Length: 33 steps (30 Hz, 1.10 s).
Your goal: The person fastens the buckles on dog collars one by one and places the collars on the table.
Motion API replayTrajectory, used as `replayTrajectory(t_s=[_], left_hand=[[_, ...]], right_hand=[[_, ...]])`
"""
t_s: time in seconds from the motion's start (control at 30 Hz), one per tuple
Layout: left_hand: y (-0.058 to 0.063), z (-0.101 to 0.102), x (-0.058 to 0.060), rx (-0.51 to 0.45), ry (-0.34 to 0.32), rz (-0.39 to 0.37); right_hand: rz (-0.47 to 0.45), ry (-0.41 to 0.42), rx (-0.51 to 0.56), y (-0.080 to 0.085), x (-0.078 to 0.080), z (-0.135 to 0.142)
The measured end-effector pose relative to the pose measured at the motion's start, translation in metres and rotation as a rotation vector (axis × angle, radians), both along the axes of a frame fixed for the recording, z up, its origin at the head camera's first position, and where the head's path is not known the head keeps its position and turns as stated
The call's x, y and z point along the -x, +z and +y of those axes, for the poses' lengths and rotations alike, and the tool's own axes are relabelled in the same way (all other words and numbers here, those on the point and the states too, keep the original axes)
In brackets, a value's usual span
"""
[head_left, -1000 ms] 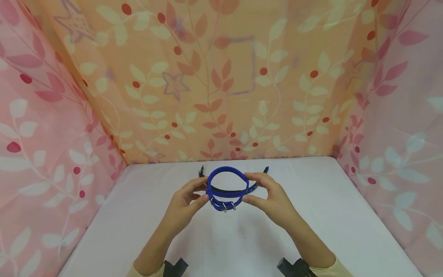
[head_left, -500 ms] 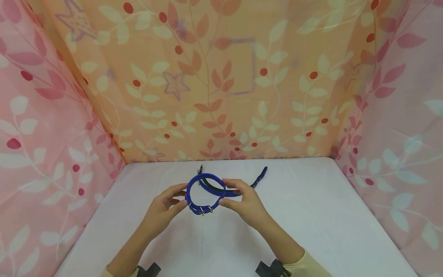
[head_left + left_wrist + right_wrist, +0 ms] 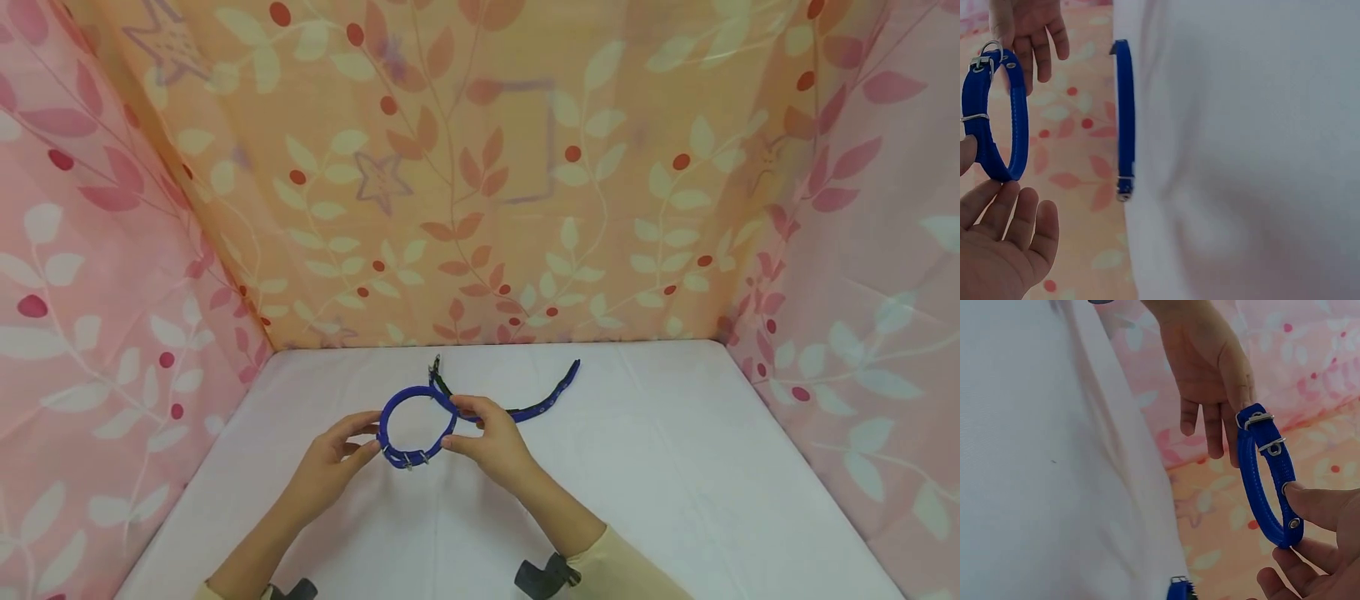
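Note:
A blue dog collar [image 3: 407, 459], buckled into a ring, is held up above the white table. The left hand [image 3: 324, 465] pinches its left side between thumb and fingers; the right hand [image 3: 489, 437] pinches the right side. In the left wrist view the collar [image 3: 975, 103] shows its silver buckle and D-ring near the right hand's side. Metal eyelets dot the collar [image 3: 1285, 465] in the right wrist view, where the right thumb presses on the band. Behind the hands a second blue collar [image 3: 551, 406], unbuckled, lies curved on the table, partly hidden by the right hand.
The white table [image 3: 660, 467] ends at a patterned orange cloth [image 3: 525, 250] at the back. Pink leaf-printed cloths stand on the left [image 3: 112, 333] and right [image 3: 840, 275]. A dark wrist camera mount [image 3: 543, 575] sits on the right sleeve.
Both hands have moved left with the ringed collar and slightly lower in the head view. More of the second collar shows on the table, which has stayed in place.

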<state>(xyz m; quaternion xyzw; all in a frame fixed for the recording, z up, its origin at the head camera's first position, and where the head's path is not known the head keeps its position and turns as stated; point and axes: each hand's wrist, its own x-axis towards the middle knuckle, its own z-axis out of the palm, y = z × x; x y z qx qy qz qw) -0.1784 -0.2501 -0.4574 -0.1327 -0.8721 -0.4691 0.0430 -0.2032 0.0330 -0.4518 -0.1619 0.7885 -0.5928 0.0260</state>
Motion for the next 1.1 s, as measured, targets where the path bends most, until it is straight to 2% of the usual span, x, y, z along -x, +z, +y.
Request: replayTrajectory(t_s=[0.2,0.4,0.5,0.7,0.9,1.1], left_hand=[[-0.014,-0.016,0.005,0.016,0.021,-0.074],[-0.026,-0.033,0.015,0.102,0.032,-0.113],[-0.031,-0.041,0.020,0.122,0.022,-0.134],[-0.040,-0.051,0.024,0.081,-0.027,-0.199],[-0.053,-0.060,0.030,0.116,-0.012,-0.227],[-0.057,-0.061,0.036,0.109,-0.009,-0.235]], right_hand=[[-0.015,-0.014,-0.071,-0.018,0.006,-0.019],[-0.030,-0.040,-0.123,-0.036,0.014,-0.037],[0.000,-0.038,-0.144,-0.044,0.019,-0.047],[0.064,-0.030,-0.189,-0.057,0.022,-0.061],[0.103,-0.047,-0.294,-0.068,0.023,-0.072],[0.141,-0.098,-0.433,-0.074,0.025,-0.079]])
